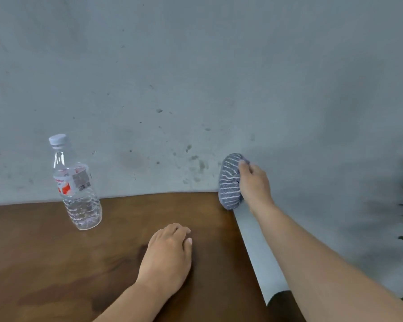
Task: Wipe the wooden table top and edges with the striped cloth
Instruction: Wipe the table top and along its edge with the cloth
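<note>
While the right hand [254,182] grips the bunched striped cloth [230,182] against the counter's [56,263] far right corner, the left hand [168,252] rests flat and relaxed on the wood at about 7 o'clock from it. From that corner the right edge runs back toward 5 o'clock, nearer the right hand; a water bottle [77,187] stands well apart at 9 o'clock

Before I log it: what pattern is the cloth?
Grey-blue with thin white stripes, the cloth in the head view.
</note>
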